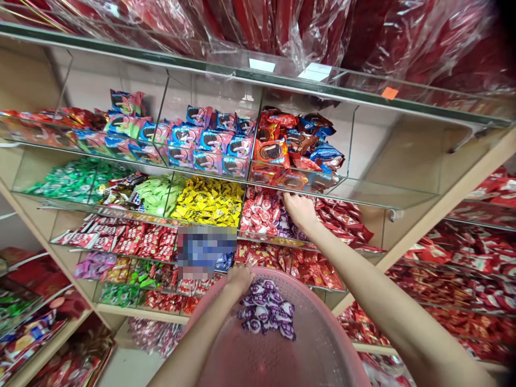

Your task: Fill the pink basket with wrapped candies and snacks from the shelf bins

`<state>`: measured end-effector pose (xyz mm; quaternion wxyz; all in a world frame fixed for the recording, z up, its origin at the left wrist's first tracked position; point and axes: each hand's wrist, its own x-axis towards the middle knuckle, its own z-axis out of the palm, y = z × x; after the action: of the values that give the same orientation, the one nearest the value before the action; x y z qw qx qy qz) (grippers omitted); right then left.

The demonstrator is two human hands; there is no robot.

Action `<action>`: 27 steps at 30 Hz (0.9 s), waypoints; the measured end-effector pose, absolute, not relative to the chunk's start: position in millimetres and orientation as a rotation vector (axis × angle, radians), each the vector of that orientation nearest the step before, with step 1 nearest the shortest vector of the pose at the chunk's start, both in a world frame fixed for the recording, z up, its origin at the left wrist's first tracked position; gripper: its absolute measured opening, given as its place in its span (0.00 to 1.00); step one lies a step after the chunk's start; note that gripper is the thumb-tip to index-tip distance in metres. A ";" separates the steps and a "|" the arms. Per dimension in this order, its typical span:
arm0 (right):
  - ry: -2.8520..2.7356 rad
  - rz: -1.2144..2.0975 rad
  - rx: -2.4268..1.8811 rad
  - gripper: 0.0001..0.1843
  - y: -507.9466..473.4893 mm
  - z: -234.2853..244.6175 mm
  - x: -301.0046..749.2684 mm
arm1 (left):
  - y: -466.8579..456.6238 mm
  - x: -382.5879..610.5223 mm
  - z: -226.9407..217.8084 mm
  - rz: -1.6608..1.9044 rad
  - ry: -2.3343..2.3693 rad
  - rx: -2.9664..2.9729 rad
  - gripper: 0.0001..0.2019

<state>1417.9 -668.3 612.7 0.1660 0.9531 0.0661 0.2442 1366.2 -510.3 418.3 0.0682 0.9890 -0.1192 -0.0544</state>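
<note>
My left hand grips the far rim of a pink plastic basket, its fingers closed over the edge. Inside the basket lies a small heap of purple-and-white wrapped candies. My right hand is in a glass-fronted shelf compartment, fingers curled down; their tips, and whatever they hold, are hidden. Purple-wrapped candies show just under and beside that hand. Red-and-white wrapped candies fill the space to its left, and red-wrapped candies lie to its right.
Glass dividers split the shelves. Yellow-wrapped candies and green packets lie farther left. Packaged cookies stand on the shelf above, behind a glass panel. A thick glass shelf edge crosses overhead. More red packets fill the right-hand shelves.
</note>
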 end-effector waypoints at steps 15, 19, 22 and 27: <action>0.291 0.418 3.150 0.22 -686.8 498.2 1297.5 | -511.6 1366.3 416.3 -0.148 -0.358 3.013 0.20; 0.170 0.121 3.200 0.18 -701.6 455.2 1289.6 | -509.7 1363.6 419.6 -0.145 -0.361 2.987 0.20; 0.129 0.039 3.178 0.14 -712.2 436.4 1288.2 | -509.7 1362.3 422.3 -0.155 -0.357 2.989 0.20; 0.077 -0.038 3.171 0.12 -717.8 416.4 1288.3 | -510.2 1361.5 424.3 -0.131 -0.373 2.982 0.21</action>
<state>1288.3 -717.8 416.4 -0.0153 0.9995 0.0243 -0.0120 1361.5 -510.2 424.3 0.0665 0.9891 -0.1239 -0.0433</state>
